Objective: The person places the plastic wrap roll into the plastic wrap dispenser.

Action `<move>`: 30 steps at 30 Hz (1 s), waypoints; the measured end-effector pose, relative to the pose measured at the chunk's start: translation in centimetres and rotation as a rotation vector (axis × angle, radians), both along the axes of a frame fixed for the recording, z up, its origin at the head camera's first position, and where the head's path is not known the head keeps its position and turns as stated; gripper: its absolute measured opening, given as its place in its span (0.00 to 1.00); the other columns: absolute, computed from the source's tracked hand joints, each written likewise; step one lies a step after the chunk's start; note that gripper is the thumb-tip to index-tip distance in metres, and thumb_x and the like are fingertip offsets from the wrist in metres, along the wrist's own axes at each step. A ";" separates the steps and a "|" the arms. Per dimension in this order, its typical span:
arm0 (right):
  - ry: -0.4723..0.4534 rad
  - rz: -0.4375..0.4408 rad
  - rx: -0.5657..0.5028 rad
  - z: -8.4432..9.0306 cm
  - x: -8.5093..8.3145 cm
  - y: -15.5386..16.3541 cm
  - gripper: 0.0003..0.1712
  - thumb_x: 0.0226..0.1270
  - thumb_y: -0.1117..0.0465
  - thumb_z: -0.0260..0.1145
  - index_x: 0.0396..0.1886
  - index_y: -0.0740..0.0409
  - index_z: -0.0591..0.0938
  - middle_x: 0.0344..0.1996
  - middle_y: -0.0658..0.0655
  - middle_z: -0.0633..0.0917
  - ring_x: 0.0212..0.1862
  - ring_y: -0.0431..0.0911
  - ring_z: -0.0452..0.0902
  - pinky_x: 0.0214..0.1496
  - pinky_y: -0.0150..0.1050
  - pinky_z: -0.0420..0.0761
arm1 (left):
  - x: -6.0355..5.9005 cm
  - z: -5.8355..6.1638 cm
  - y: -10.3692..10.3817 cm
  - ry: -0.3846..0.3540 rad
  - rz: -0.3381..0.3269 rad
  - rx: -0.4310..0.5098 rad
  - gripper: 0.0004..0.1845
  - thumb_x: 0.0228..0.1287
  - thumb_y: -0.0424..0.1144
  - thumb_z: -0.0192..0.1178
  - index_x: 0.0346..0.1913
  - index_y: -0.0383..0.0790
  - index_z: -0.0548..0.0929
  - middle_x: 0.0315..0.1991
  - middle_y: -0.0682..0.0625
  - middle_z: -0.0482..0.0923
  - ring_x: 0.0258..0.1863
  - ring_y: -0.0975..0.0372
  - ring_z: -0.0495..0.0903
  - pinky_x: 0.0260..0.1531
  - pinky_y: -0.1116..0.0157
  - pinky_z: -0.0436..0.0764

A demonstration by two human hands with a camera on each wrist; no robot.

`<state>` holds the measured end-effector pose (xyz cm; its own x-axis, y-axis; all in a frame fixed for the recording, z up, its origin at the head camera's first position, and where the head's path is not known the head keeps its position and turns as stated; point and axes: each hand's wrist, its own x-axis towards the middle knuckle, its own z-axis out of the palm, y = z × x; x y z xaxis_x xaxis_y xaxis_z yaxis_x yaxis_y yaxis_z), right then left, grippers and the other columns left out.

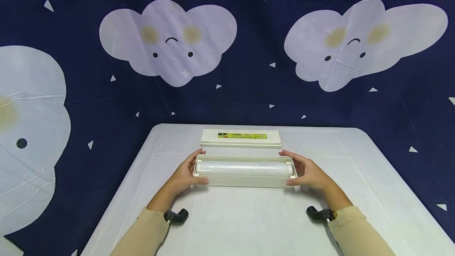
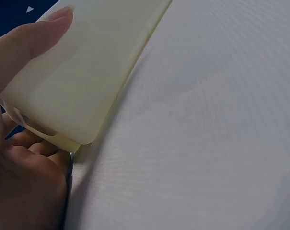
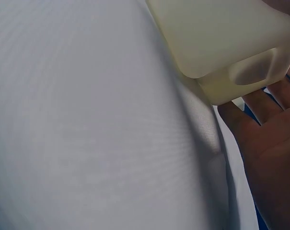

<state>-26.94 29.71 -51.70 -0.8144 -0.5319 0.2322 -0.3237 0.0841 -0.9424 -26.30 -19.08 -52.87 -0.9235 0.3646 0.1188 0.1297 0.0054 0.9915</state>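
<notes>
Holding tray [image 1: 245,181] with film roll [image 1: 245,168]

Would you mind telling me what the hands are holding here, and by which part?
Both hold the open cream box with the cling film roll by its ends: left hand at the left end, right hand at the right.

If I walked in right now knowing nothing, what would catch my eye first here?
Probably the long cream tray in the middle of the white table, with a roll of clear film lying in it. The left hand and right hand grip its two ends. Just behind it lies its lid with a green label, and smiling white clouds fill the dark blue backdrop.
</notes>
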 end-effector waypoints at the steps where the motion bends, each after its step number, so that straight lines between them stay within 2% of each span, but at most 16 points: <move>1: -0.005 -0.004 -0.001 0.0 0.1 0.0 0.63 0.46 0.77 0.84 0.81 0.72 0.60 0.77 0.72 0.63 0.75 0.50 0.65 0.67 0.34 0.75 | 0.0 0.1 0.0 0.001 0.000 -0.003 0.67 0.42 0.21 0.84 0.84 0.34 0.53 0.80 0.41 0.59 0.72 0.46 0.67 0.65 0.63 0.76; 5: -0.007 -0.008 -0.003 0.0 0.1 0.0 0.63 0.46 0.76 0.85 0.81 0.71 0.60 0.78 0.71 0.63 0.74 0.47 0.66 0.67 0.34 0.76 | 0.0 0.2 0.0 0.002 0.003 -0.013 0.67 0.41 0.22 0.85 0.84 0.34 0.53 0.81 0.41 0.58 0.73 0.46 0.67 0.66 0.64 0.75; 10: -0.008 -0.015 0.000 -0.1 0.1 0.1 0.62 0.47 0.77 0.84 0.81 0.70 0.61 0.77 0.70 0.64 0.72 0.45 0.69 0.66 0.35 0.77 | 0.0 0.5 0.0 0.008 -0.007 0.000 0.67 0.41 0.22 0.84 0.84 0.35 0.52 0.81 0.41 0.57 0.76 0.46 0.62 0.69 0.67 0.71; 17: -0.014 -0.017 0.004 0.0 0.2 0.0 0.62 0.47 0.77 0.84 0.81 0.69 0.61 0.77 0.70 0.65 0.70 0.44 0.71 0.65 0.36 0.79 | -0.6 0.7 -1.4 0.071 -0.067 0.092 0.64 0.49 0.24 0.82 0.83 0.30 0.48 0.82 0.34 0.51 0.81 0.45 0.49 0.75 0.67 0.58; 21: -0.021 -0.019 0.005 -0.1 0.3 0.0 0.61 0.47 0.76 0.84 0.81 0.70 0.62 0.77 0.70 0.66 0.70 0.43 0.72 0.64 0.36 0.79 | -1.1 1.0 -2.3 0.103 -0.071 0.118 0.61 0.55 0.24 0.79 0.84 0.30 0.47 0.82 0.33 0.48 0.81 0.44 0.48 0.76 0.64 0.55; 25: -0.018 -0.017 -0.004 -0.1 0.2 -0.1 0.62 0.46 0.76 0.84 0.80 0.71 0.62 0.76 0.71 0.66 0.69 0.44 0.72 0.64 0.36 0.79 | -1.8 1.3 -3.0 0.138 -0.014 0.102 0.50 0.67 0.23 0.68 0.84 0.30 0.47 0.82 0.33 0.50 0.81 0.44 0.49 0.76 0.64 0.56; 28: -0.010 -0.016 -0.010 -0.1 0.2 -0.1 0.62 0.46 0.76 0.84 0.80 0.72 0.61 0.76 0.73 0.66 0.69 0.44 0.72 0.63 0.36 0.79 | -2.9 1.5 -3.2 0.151 0.059 0.077 0.42 0.76 0.24 0.60 0.83 0.28 0.49 0.82 0.33 0.52 0.81 0.43 0.51 0.75 0.63 0.60; 30: -0.008 -0.017 -0.013 -0.1 0.2 -0.1 0.62 0.46 0.76 0.84 0.80 0.73 0.61 0.76 0.73 0.66 0.70 0.44 0.72 0.64 0.35 0.79 | -3.8 1.7 -3.3 0.140 0.114 0.057 0.39 0.78 0.26 0.58 0.83 0.28 0.50 0.81 0.33 0.54 0.80 0.44 0.53 0.74 0.61 0.63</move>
